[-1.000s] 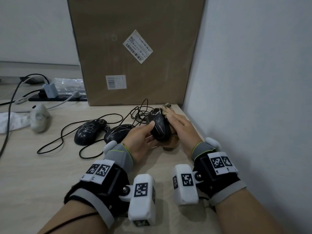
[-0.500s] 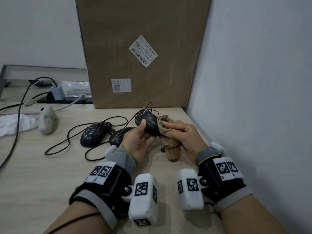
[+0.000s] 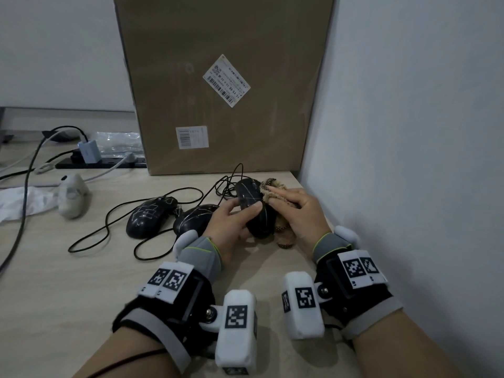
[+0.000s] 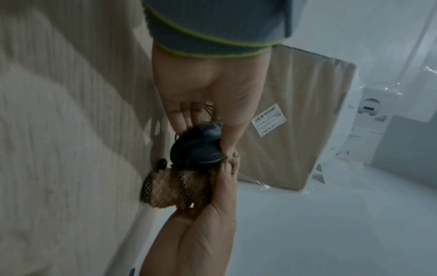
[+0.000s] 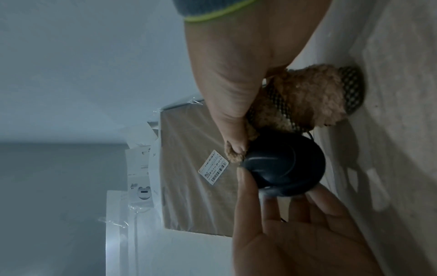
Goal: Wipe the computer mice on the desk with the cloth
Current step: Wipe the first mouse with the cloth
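Observation:
My left hand (image 3: 244, 218) grips a black corded mouse (image 3: 253, 208) just above the desk, thumb on top and fingers underneath. My right hand (image 3: 289, 204) holds a tan fuzzy cloth (image 3: 272, 190) and presses it against the mouse's right side. The cloth's lower end (image 3: 285, 240) hangs down to the desk. In the left wrist view the mouse (image 4: 198, 147) sits against the cloth (image 4: 170, 188). In the right wrist view the thumb pinches the cloth (image 5: 307, 95) at the mouse (image 5: 283, 164). Two more black mice (image 3: 150, 216) (image 3: 195, 222) lie to the left.
A tall cardboard box (image 3: 218, 85) stands behind the mice and a white wall (image 3: 409, 159) closes the right side. Black mouse cables (image 3: 109, 227) loop across the desk. A pale mouse (image 3: 72, 195), white rag (image 3: 21, 200) and power strip (image 3: 101, 162) lie far left.
The right hand has slid the cloth along the mouse, from its near end up to its right side. The left hand has kept its grip and turned the mouse slightly.

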{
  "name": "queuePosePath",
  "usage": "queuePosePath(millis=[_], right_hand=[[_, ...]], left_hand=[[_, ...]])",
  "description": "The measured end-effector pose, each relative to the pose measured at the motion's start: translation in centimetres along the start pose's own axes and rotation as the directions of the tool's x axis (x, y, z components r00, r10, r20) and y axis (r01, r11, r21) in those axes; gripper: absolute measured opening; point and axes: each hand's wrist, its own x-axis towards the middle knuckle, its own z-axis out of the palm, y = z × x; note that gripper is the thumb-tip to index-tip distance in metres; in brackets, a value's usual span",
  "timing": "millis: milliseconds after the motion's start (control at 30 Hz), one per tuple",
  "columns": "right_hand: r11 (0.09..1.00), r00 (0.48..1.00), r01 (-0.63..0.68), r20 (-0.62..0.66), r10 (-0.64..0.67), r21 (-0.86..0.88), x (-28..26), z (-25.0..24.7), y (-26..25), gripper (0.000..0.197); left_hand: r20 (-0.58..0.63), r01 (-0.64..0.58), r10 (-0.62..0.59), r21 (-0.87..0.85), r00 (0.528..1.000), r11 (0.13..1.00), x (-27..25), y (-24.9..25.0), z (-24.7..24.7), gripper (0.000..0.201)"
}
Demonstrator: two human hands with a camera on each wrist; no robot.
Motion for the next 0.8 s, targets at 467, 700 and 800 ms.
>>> queuePosePath(millis=[467,700,800], right_hand=[[1.0,0.973,-0.024,0.229,0.019,0.018,-0.8,0.6,-0.4,0.027],[0.999,0.981,0.018,0.195,-0.01,-0.038,-1.0,0.7,-0.8,0.031],[0.997,0.989,0.042,0.143,-0.032,-0.064,-0.8,0.6,-0.7,0.03]], left_hand=[[-0.028,0.017,-0.026,-0.295,0.999,0.955,0.5,0.7,-0.2,0.036],[-0.089,0.036,-0.061,-0.256,0.994,0.966,1.2,0.4,-0.4,0.038],[-0.075,0.046,-0.06,-0.176,0.995,0.983,1.0,0.1,-0.1,0.028]])
